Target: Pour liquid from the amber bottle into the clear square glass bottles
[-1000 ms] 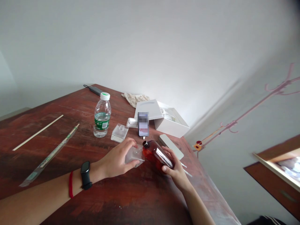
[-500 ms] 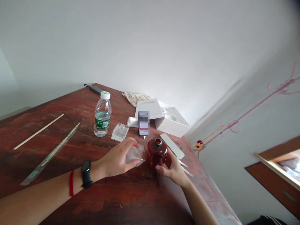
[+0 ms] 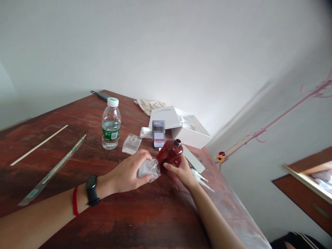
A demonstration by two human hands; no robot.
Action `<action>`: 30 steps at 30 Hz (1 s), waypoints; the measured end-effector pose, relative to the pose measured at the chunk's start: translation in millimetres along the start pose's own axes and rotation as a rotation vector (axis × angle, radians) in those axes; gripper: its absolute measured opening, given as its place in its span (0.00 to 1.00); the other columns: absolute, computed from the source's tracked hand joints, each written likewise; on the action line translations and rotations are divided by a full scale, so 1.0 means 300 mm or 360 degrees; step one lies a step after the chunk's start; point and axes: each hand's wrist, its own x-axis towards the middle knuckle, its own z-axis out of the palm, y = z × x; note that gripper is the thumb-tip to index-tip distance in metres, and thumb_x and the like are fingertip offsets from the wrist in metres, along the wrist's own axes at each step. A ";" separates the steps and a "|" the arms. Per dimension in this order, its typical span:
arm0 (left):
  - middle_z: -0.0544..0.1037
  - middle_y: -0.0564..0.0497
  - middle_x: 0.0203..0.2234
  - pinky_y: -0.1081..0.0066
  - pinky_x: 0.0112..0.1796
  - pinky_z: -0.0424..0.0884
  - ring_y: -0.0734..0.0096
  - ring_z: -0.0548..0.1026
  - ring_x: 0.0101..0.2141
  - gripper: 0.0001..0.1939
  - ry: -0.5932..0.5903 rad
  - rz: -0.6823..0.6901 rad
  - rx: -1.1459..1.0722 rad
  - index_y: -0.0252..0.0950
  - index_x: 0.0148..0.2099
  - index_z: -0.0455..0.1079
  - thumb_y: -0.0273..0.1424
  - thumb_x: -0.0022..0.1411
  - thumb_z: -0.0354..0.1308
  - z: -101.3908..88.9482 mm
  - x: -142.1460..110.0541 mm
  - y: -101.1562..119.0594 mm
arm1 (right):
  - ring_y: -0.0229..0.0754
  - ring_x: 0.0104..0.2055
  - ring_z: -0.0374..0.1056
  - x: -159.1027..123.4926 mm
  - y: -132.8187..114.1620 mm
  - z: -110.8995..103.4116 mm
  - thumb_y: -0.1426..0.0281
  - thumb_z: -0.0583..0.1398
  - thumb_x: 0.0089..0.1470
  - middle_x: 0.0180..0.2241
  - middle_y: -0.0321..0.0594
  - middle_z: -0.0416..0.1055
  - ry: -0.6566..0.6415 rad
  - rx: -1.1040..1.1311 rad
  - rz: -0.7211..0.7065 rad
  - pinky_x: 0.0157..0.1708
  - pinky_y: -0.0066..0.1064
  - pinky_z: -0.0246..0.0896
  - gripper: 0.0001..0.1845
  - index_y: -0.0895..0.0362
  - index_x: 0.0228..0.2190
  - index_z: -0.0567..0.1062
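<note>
My left hand [image 3: 129, 171] is closed around a small clear glass bottle [image 3: 149, 168] that stands on the dark red wooden table [image 3: 124, 221], its open neck pointing up. My right hand [image 3: 180, 171] grips a brown amber bottle [image 3: 169, 153] from below and holds it lifted just right of the clear one, tilted with its open mouth up and to the right. The two bottles are almost touching. A black watch and a red band are on my left wrist.
Behind the hands stand a water bottle [image 3: 111, 123], a second clear glass bottle [image 3: 131, 144], a phone [image 3: 158, 134] and an open white box [image 3: 181, 127]. A flat white piece [image 3: 193, 159] and white droppers [image 3: 201, 180] lie right; thin sticks [image 3: 38, 144] lie left.
The amber bottle went from lying tipped toward the clear bottle, to upright on the table, to lifted and tilted in my right hand. My left hand stayed on the clear bottle.
</note>
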 end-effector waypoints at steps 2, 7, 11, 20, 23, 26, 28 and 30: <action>0.74 0.44 0.54 0.54 0.56 0.73 0.52 0.77 0.52 0.18 -0.0009 -0.0004 0.0024 0.41 0.55 0.66 0.37 0.67 0.64 -0.004 0.001 -0.001 | 0.51 0.47 0.79 -0.011 0.003 -0.011 0.61 0.78 0.43 0.48 0.45 0.80 -0.0004 -0.0028 0.0012 0.51 0.46 0.76 0.36 0.52 0.51 0.72; 0.74 0.43 0.55 0.54 0.56 0.73 0.51 0.77 0.54 0.19 -0.0036 0.0037 0.0100 0.41 0.57 0.65 0.38 0.69 0.63 -0.013 0.001 -0.012 | 0.53 0.50 0.79 -0.016 -0.001 -0.014 0.61 0.78 0.44 0.49 0.43 0.81 -0.0055 -0.0071 -0.0012 0.52 0.45 0.76 0.38 0.49 0.54 0.71; 0.74 0.41 0.57 0.53 0.56 0.74 0.50 0.77 0.56 0.19 -0.0050 0.0095 0.0178 0.41 0.59 0.64 0.38 0.70 0.62 -0.017 0.002 -0.019 | 0.54 0.51 0.79 -0.010 0.017 -0.009 0.60 0.79 0.43 0.49 0.43 0.81 -0.0130 -0.0059 0.0014 0.52 0.46 0.76 0.43 0.49 0.57 0.70; 0.73 0.41 0.59 0.52 0.61 0.72 0.50 0.75 0.60 0.18 -0.0037 0.0147 0.0234 0.41 0.58 0.65 0.37 0.70 0.63 -0.019 0.005 -0.030 | 0.56 0.54 0.78 -0.001 0.024 -0.037 0.54 0.80 0.42 0.55 0.46 0.79 -0.0263 -0.0109 -0.0095 0.56 0.48 0.74 0.45 0.51 0.58 0.72; 0.74 0.41 0.58 0.53 0.61 0.71 0.51 0.75 0.59 0.18 -0.0033 0.0147 0.0247 0.41 0.59 0.64 0.36 0.70 0.63 -0.020 0.005 -0.028 | 0.55 0.60 0.74 0.006 0.026 -0.057 0.41 0.64 0.60 0.60 0.45 0.76 -0.0100 0.0005 -0.0155 0.58 0.48 0.71 0.38 0.46 0.64 0.69; 0.74 0.42 0.58 0.53 0.61 0.71 0.51 0.75 0.59 0.19 -0.0030 0.0149 0.0257 0.42 0.59 0.64 0.35 0.70 0.63 -0.021 0.005 -0.027 | 0.52 0.52 0.77 0.023 0.027 -0.080 0.39 0.52 0.67 0.52 0.45 0.80 0.0276 0.0009 -0.0156 0.48 0.44 0.74 0.36 0.47 0.64 0.68; 0.74 0.41 0.57 0.53 0.61 0.71 0.50 0.75 0.60 0.19 -0.0033 0.0157 0.0258 0.41 0.59 0.64 0.35 0.70 0.63 -0.022 0.006 -0.027 | 0.50 0.45 0.78 0.037 0.025 -0.093 0.41 0.55 0.66 0.45 0.44 0.81 0.0415 -0.0066 -0.0215 0.44 0.41 0.73 0.33 0.49 0.59 0.72; 0.74 0.41 0.57 0.53 0.61 0.71 0.50 0.74 0.60 0.19 -0.0039 0.0159 0.0257 0.41 0.58 0.64 0.35 0.70 0.63 -0.022 0.007 -0.026 | 0.48 0.40 0.77 0.047 0.023 -0.101 0.42 0.60 0.64 0.38 0.42 0.81 0.0453 -0.0183 -0.0288 0.42 0.39 0.72 0.28 0.52 0.47 0.79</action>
